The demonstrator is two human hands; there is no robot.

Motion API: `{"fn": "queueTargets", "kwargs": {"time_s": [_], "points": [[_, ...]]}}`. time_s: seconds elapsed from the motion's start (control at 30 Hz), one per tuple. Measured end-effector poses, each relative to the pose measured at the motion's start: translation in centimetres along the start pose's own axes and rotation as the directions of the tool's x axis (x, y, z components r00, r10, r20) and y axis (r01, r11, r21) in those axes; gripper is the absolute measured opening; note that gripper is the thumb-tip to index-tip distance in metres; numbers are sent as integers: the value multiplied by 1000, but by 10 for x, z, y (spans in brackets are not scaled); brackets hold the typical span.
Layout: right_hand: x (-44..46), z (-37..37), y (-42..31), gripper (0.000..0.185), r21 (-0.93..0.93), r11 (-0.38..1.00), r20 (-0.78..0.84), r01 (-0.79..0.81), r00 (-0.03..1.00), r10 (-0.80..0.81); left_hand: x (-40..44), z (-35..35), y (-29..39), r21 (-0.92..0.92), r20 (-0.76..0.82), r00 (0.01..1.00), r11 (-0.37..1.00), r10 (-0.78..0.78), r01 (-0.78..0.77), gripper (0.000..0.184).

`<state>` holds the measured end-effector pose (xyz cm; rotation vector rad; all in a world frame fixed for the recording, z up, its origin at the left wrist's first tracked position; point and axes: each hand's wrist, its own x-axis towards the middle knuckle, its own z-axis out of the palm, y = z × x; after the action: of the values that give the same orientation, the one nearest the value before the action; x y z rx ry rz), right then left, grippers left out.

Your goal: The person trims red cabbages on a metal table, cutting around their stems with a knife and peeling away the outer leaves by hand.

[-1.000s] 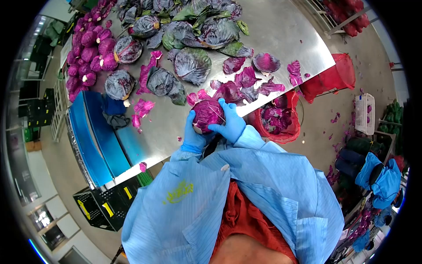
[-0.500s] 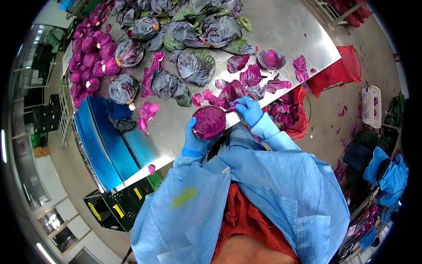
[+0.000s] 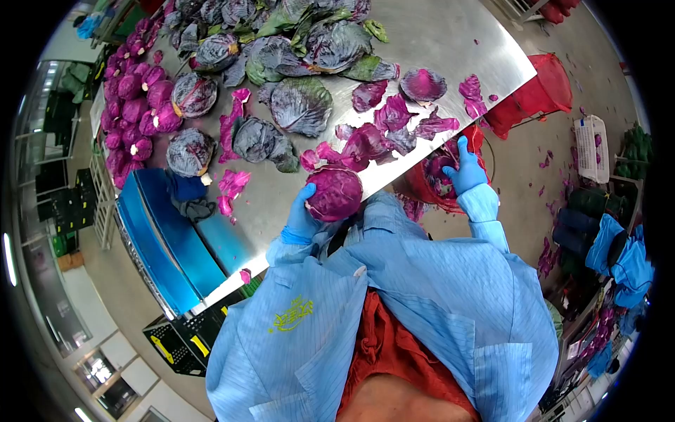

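Observation:
My left hand [image 3: 302,216] is wrapped around the side of a peeled red cabbage [image 3: 335,193], holding it at the table's front edge. To the right, my right hand [image 3: 467,171] is over a red mesh bag [image 3: 457,205] that holds purple leaves. Its thumb and index finger are apart; the other fingers are partly hidden. Both hands wear blue gloves. Loose purple leaves [image 3: 367,146] lie on the metal table [image 3: 439,42] just beyond the held cabbage. Past them is an unpeeled cabbage with dark outer leaves [image 3: 302,107].
Peeled cabbages [image 3: 133,111] are piled at the far left, with several unpeeled heads [image 3: 271,56] at the back. A blue metal unit [image 3: 158,243] adjoins the table's left side, above black crates [image 3: 179,344]. Another red bag [image 3: 531,95] and a white basket [image 3: 592,149] stand right.
My right hand has moved right, away from the cabbage and the leaf it was pulling, to over the red mesh bag. My left hand still holds the cabbage.

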<state>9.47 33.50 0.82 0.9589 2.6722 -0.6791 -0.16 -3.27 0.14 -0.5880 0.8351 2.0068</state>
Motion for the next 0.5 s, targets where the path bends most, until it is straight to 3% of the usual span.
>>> {"fn": "queueTargets", "kwargs": {"time_s": [0.03,0.07,0.17,0.33,0.43,0.5], "points": [[-5,-1,-8,62,-12,1000,-1,-10,1000,10,2,3,1,-13,-12,1000,1000,8,-8,64],[-12,4,-20,62,186,967,-59,171,985,-163,4,5,1,-10,-7,1000,1000,-3,3,64],[-26,33,-80,76,601,542,-252,587,783,-569,11,13,3,3,28,998,999,-48,48,62],[-40,50,-139,53,630,418,-136,654,623,-770,12,17,-5,14,97,991,996,-90,89,62],[-32,57,-138,49,616,347,-171,708,549,-818,9,17,-4,18,90,991,995,-95,93,63],[-33,51,-140,49,637,380,-78,671,546,-834,7,16,-2,20,82,992,995,-96,94,62]]}}
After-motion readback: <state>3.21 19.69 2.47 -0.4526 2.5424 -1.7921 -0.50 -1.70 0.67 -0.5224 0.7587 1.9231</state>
